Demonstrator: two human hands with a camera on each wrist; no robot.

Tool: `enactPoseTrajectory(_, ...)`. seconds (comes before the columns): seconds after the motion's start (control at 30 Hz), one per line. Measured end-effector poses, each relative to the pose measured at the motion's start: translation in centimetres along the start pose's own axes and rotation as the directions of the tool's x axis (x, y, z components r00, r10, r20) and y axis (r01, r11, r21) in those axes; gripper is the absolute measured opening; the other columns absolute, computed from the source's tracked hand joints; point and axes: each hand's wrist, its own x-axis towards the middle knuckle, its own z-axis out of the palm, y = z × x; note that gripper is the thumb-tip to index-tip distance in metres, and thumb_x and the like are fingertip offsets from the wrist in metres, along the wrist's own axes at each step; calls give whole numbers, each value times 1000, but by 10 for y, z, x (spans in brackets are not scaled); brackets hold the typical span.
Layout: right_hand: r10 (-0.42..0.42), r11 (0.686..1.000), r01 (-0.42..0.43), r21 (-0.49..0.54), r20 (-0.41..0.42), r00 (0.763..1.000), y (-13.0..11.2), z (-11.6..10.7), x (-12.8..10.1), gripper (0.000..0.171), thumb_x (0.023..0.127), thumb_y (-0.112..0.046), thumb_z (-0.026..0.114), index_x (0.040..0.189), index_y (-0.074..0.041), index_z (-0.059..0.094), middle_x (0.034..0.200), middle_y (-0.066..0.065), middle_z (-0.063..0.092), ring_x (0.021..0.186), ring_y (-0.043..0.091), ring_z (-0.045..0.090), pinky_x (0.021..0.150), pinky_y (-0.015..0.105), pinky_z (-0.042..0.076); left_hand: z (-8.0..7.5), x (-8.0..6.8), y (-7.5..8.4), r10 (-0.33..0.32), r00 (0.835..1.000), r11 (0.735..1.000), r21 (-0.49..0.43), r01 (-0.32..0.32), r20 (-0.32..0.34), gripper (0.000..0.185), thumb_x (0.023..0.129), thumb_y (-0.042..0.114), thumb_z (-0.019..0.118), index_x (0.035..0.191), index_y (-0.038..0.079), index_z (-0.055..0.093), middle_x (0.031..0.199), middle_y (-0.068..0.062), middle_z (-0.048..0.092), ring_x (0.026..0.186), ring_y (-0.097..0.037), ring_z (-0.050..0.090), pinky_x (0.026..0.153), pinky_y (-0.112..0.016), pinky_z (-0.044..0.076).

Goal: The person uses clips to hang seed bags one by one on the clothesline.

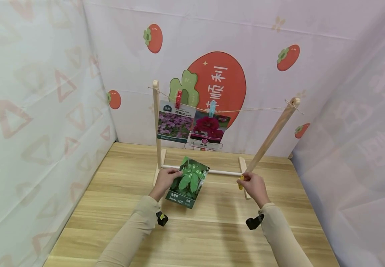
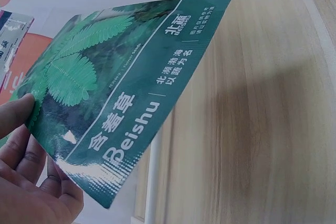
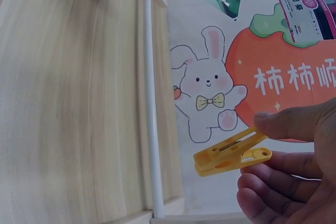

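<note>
We are seeing two seed packets already hanging on the string point(image 1: 252, 109), under a red clothespin point(image 1: 178, 99) and a blue clothespin point(image 1: 212, 108). Our left hand point(image 1: 165, 179) is pinching the green seed packet point(image 1: 188, 181) above the worktop point(image 1: 118, 207), not yet hung. Our right hand point(image 1: 253, 185) is pinching a yellow clothespin point(image 3: 232, 152), unclipped.
</note>
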Motion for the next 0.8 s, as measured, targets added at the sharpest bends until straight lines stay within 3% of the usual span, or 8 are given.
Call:
enactPoseTrajectory(0.6,-2,1000,2,27,-8,1000,-12,-14,1,37,91,-19,68,116,8,65,97,19,68,81,24,61,64,27,46,3,-3,12,16,1000,999,-39,-15,2,27,89,26,72,106,5,74,111,-12,71,105,-25,64,90,-41,51)
enactPoseTrajectory(0.8,-19,999,20,28,-21,1000,-18,-20,0,37,91,-18,67,117,8,65,99,20,68,84,26,64,67,29,49,3,-2,16,17,1000,999,-39,-17,5,28,89,28,72,107,6,74,109,-10,71,100,-22,64,87,-37,52)
